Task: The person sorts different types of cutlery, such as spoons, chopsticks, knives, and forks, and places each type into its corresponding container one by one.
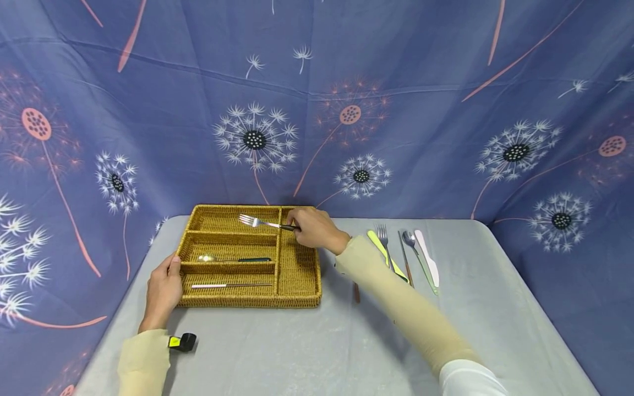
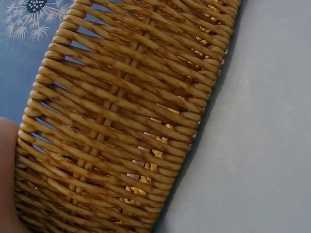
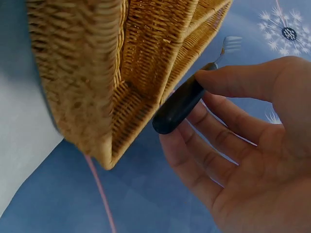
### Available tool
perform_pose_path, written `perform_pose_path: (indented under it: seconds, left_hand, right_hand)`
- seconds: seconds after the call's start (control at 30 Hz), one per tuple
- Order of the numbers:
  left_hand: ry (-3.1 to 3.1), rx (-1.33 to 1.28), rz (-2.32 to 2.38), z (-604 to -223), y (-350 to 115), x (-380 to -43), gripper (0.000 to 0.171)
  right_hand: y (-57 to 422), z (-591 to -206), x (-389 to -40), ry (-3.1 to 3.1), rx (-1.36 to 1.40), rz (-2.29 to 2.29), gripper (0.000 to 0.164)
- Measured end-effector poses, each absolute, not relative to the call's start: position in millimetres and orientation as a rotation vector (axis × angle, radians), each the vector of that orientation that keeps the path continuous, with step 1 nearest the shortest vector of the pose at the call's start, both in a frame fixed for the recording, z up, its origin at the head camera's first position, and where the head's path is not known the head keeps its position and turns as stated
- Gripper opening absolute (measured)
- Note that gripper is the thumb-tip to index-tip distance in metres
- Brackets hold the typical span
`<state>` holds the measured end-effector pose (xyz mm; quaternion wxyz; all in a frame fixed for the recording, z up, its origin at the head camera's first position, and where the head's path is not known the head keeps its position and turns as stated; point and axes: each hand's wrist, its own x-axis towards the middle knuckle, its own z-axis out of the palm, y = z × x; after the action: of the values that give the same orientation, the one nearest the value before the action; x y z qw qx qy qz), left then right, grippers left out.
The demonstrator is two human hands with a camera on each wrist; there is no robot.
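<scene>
Head view: wicker tray [image 1: 299, 301], left hand [image 1: 164, 286] gripping its rim at 9 o'clock. Right hand [image 1: 317, 228], 2 o'clock, pinches black-handled fork [image 1: 253, 221], its tines over the 11 o'clock compartment. Already inside: dark-handled spoon [image 1: 255, 259], 9; pale stick [image 1: 210, 286], 7. Outside on table [image 1: 277, 352] toward 3: second fork [image 1: 382, 234], green-handled spoon [image 1: 409, 239], white knife [image 1: 428, 258], others. Right forearm [image 1: 411, 313] partly blocks brown handle [image 1: 356, 293].

Left wrist: tray wall; sliver of hand, 8 o'clock.

Right wrist: fork not yet laid down, tines toward 1.
</scene>
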<state>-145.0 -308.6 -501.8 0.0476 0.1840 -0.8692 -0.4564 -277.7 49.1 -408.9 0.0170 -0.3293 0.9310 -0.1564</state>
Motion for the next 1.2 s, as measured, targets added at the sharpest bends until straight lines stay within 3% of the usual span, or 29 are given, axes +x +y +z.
perform_pose_path:
  seconds: [0.73, 1.2]
  left_hand:
    - [-2.654, 0.561, -1.399, -503.1, -309.7, -141.9, 0.067]
    - [-2.655, 0.542, -1.384, -503.0, -308.0, -144.5, 0.067]
  right_hand:
    - [-44.3, -418.9, -309.6, 2.856, -1.05, -0.353, 0.042]
    - [-72.0, -434.0, -321.6, 2.86, -0.977, -0.344, 0.041]
